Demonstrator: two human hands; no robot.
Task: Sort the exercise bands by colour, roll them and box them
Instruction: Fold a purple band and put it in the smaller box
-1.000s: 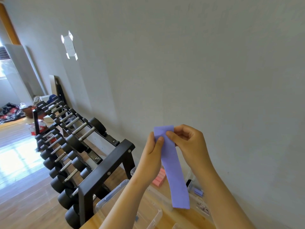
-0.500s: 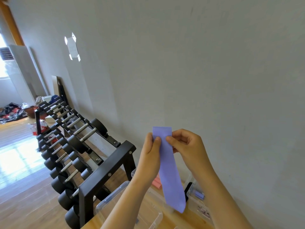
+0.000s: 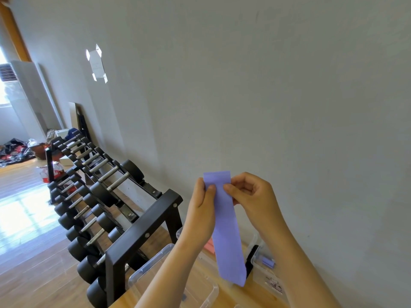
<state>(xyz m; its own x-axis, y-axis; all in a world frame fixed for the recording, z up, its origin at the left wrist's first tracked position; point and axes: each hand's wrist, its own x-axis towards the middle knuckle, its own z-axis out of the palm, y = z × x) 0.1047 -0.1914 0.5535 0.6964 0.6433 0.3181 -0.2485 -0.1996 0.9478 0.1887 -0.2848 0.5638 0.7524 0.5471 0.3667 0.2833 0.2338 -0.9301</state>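
Observation:
A flat purple exercise band (image 3: pixel 226 232) hangs straight down in front of the grey wall. Both hands pinch its top end: my left hand (image 3: pixel 203 210) on its left edge, my right hand (image 3: pixel 253 196) on its right edge. The band's lower end dangles above the wooden table. Behind it lie pink bands (image 3: pixel 209 246) in a clear box. A rolled purple band (image 3: pixel 268 262) rests in another clear box (image 3: pixel 262 271) at the right. A black band (image 3: pixel 251 258) stands between the boxes.
A clear plastic lid or box (image 3: pixel 155 267) lies on the wooden table (image 3: pixel 224 292) under my left forearm. A black dumbbell rack (image 3: pixel 142 230) with several dumbbells stands to the left along the wall. Wooden floor stretches to the left.
The band's top end has straightened and its hanging end has swung slightly right. Both hands have shifted a little on the top edge. The view has tilted slightly.

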